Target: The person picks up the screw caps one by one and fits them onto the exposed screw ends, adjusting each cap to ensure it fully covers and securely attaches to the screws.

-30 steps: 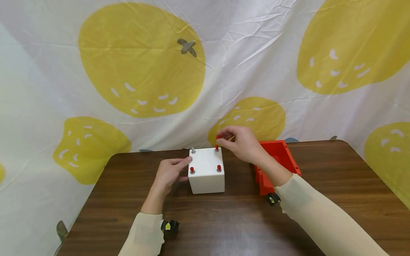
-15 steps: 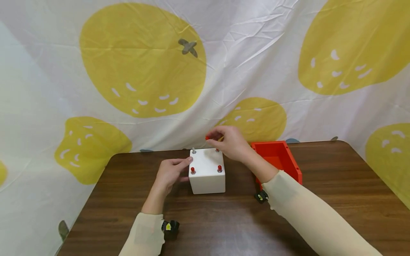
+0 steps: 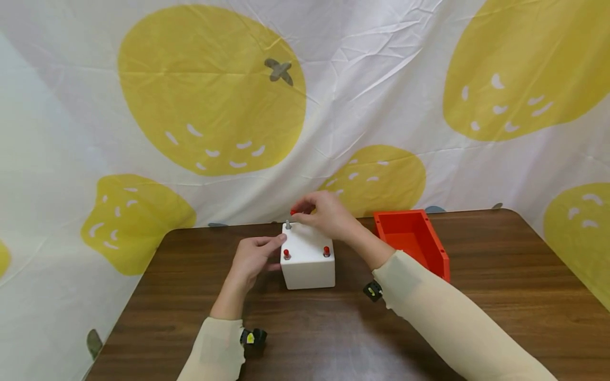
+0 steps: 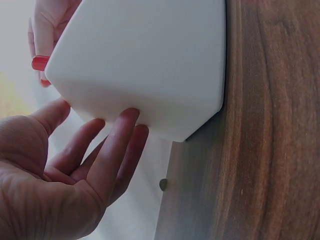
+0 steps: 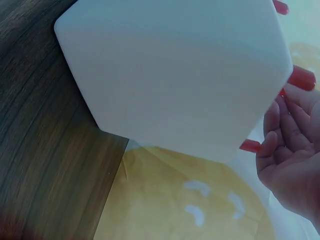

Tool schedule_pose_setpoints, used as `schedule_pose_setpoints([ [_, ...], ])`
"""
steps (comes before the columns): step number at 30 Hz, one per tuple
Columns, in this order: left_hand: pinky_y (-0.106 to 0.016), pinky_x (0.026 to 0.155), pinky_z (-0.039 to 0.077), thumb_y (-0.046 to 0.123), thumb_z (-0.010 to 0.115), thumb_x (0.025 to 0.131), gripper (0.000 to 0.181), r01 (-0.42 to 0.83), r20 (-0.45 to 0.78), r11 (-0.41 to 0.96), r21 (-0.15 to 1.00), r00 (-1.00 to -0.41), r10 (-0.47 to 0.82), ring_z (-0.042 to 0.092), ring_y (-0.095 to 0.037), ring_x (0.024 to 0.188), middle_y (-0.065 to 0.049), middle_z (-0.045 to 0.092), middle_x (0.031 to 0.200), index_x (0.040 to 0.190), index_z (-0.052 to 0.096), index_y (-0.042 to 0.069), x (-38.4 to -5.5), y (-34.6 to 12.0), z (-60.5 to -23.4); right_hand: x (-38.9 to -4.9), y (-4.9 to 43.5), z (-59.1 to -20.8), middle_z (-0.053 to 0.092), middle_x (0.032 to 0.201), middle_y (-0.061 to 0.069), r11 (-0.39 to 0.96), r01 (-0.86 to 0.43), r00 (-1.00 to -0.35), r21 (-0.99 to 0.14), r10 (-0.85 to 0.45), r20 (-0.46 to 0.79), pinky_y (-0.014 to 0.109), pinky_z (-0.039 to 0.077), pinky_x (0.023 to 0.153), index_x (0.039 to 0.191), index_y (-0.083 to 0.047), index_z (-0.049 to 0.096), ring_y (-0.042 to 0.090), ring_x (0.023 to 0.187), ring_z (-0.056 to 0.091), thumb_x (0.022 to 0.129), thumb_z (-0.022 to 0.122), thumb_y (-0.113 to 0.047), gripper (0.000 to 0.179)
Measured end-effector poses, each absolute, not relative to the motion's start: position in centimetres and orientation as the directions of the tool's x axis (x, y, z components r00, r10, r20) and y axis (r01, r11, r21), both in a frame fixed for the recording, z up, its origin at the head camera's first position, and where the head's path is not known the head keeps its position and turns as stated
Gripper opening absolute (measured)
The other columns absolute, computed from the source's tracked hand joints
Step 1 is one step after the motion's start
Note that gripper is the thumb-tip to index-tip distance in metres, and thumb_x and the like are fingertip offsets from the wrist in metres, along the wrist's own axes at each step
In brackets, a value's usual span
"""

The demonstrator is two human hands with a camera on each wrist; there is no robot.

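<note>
A white box [image 3: 307, 274] stands on the brown table, with a metal post at each visible top corner. Red caps cover the front-left post [image 3: 286, 253] and the front-right post [image 3: 326, 251]. The far-left metal post [image 3: 288, 225] is bare. Between thumb and fingertips my right hand [image 3: 326, 214] pinches a small red cap [image 3: 293, 212], just above and right of that bare post. It hides the far-right corner in the head view; a red cap [image 5: 250, 145] shows there in the right wrist view. My left hand [image 4: 65, 175] rests its fingertips against the box's left side, thumb at the top edge.
A red open bin [image 3: 412, 238] stands right of the box, partly behind my right forearm. A white cloth with yellow fruit prints [image 3: 214, 95] hangs behind the table [image 3: 305, 338]. Each wrist wears a black camera, one showing at the left cuff [image 3: 254, 337].
My right hand has carried the red cap leftward and down, from near the far-right corner to beside the bare far-left post. My left hand stays at the box's side.
</note>
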State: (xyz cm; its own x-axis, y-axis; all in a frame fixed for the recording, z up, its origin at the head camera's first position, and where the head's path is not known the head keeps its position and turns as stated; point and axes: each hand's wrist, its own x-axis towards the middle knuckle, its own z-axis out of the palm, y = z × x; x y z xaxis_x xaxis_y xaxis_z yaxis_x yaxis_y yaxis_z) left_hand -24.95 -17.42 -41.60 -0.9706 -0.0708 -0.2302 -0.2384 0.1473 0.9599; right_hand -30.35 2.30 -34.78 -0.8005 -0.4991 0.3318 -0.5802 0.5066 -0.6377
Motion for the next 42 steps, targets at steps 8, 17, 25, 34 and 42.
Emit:
schedule_pose_setpoints([
  [8, -0.041, 0.070, 0.056, 0.048, 0.074, 0.068, 0.051, -0.226, -0.219, 0.124, 0.966, -0.974, -0.065, 0.064, -0.021, 0.087, -0.008, 0.064, 0.102, 0.100, 0.068, 0.008, -24.9, -17.4, -41.6, -30.8, 1.2, -35.3, 0.063, 0.078, -0.012, 0.532, -0.584, -0.800, -0.613, -0.506, 0.323, 0.022, 0.048, 0.063, 0.089, -0.019, 0.069, 0.004, 0.073, 0.057, 0.079, 0.071, -0.026, 0.013],
  [17, -0.043, 0.072, 0.055, 0.047, 0.074, 0.068, 0.049, -0.226, -0.220, 0.111, 0.968, -0.973, -0.066, 0.063, -0.022, 0.088, -0.009, 0.064, 0.100, 0.098, 0.068, 0.009, -24.9, -17.4, -41.6, -31.1, 0.6, -35.7, 0.063, 0.077, -0.012, 0.548, -0.581, -0.802, -0.602, -0.513, 0.307, 0.022, 0.048, 0.063, 0.087, -0.019, 0.069, 0.005, 0.072, 0.056, 0.080, 0.070, -0.025, 0.009],
  [25, -0.042, 0.071, 0.055, 0.046, 0.074, 0.069, 0.048, -0.223, -0.218, 0.107, 0.969, -0.974, -0.059, 0.063, -0.024, 0.089, -0.009, 0.065, 0.099, 0.097, 0.069, 0.008, -24.9, -17.4, -41.6, -31.2, 0.4, -35.9, 0.062, 0.076, -0.013, 0.559, -0.577, -0.805, -0.596, -0.513, 0.299, 0.021, 0.047, 0.061, 0.085, -0.021, 0.069, 0.003, 0.070, 0.057, 0.079, 0.071, -0.024, 0.007],
  [34, -0.040, 0.069, 0.056, 0.046, 0.074, 0.069, 0.047, -0.211, -0.207, 0.098, 0.973, -0.977, -0.053, 0.064, -0.023, 0.088, -0.009, 0.065, 0.099, 0.097, 0.069, 0.008, -24.9, -17.4, -41.7, -31.2, 0.3, -36.1, 0.062, 0.074, -0.013, 0.562, -0.573, -0.806, -0.596, -0.516, 0.288, 0.022, 0.047, 0.059, 0.084, -0.021, 0.069, 0.004, 0.069, 0.056, 0.079, 0.071, -0.023, 0.006],
  [42, -0.040, 0.068, 0.056, 0.046, 0.075, 0.068, 0.048, -0.218, -0.213, 0.103, 0.971, -0.975, -0.056, 0.064, -0.023, 0.087, -0.009, 0.065, 0.099, 0.096, 0.069, 0.008, -24.9, -17.4, -41.6, -31.2, 0.2, -36.3, 0.061, 0.072, -0.012, 0.583, -0.560, -0.816, -0.588, -0.512, 0.270, 0.022, 0.047, 0.058, 0.083, -0.021, 0.069, 0.005, 0.068, 0.056, 0.078, 0.071, -0.024, 0.007],
])
